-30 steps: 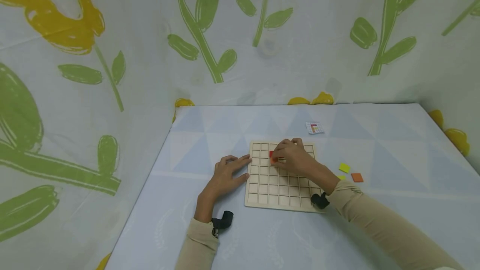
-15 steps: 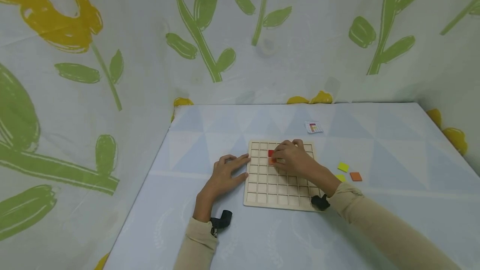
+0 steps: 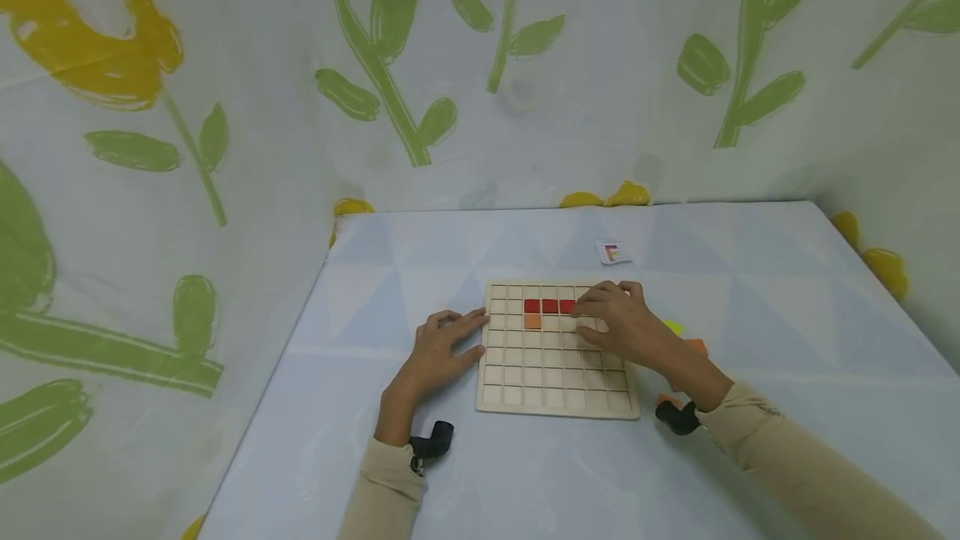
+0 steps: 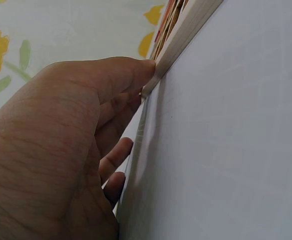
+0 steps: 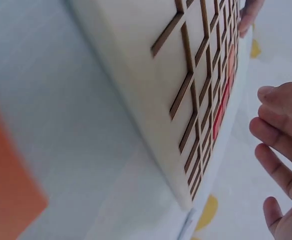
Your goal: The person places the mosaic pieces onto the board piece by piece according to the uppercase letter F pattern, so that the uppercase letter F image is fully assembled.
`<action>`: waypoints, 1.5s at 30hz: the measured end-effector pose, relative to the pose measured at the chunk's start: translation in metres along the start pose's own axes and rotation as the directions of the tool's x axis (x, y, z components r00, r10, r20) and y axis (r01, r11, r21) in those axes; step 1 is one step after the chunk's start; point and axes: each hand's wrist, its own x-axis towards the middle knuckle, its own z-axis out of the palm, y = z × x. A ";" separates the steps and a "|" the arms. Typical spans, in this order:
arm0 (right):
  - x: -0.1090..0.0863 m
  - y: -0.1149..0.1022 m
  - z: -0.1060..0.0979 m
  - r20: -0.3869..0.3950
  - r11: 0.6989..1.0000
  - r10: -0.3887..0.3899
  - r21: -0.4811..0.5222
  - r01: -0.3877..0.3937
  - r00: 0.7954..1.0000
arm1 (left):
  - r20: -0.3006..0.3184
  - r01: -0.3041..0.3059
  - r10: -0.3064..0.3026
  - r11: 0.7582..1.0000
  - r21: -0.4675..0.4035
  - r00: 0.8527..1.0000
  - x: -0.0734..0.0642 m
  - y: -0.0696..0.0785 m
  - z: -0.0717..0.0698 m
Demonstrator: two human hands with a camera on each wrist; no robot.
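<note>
A wooden grid board [image 3: 558, 398] lies on the table. Three red square tiles [image 3: 550, 307] fill a row of cells near its far side, and an orange tile [image 3: 532, 321] sits just under the leftmost one. My left hand [image 3: 441, 354] rests at the board's left edge; in the left wrist view the thumb tip touches the wooden rim [image 4: 178, 42]. Over the right part of the board is my right hand [image 3: 626, 323], its fingers loosely spread with nothing between them, as the right wrist view shows. It overlaps the right end of the red row in the head view.
Right of the board lie a yellow tile [image 3: 673, 327] and orange tiles [image 3: 697, 346], partly hidden by the right forearm. A small printed card [image 3: 613, 252] lies beyond the board. Flower-patterned cloth walls [image 3: 525, 132] stand behind the table.
My right hand has let go of the orange tile and moved right, uncovering it and the red row. My left hand stays at the board's edge. The head view has shifted slightly.
</note>
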 end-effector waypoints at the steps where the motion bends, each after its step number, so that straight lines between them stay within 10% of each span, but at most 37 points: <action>1: -0.003 0.002 -0.002 0.001 1.000 0.007 0.001 -0.007 1.000 | 0.001 0.002 -0.002 1.000 -0.001 1.000 0.000 0.000 0.000; 30: -0.082 0.040 -0.037 -0.020 0.967 0.234 -0.096 -0.234 0.972 | 0.014 0.008 -0.007 0.999 -0.042 1.000 0.000 -0.003 0.003; 45: -0.108 0.062 -0.042 -0.077 0.969 0.222 -0.095 -0.229 0.972 | 0.009 0.008 -0.008 0.999 -0.049 1.000 0.000 -0.004 0.003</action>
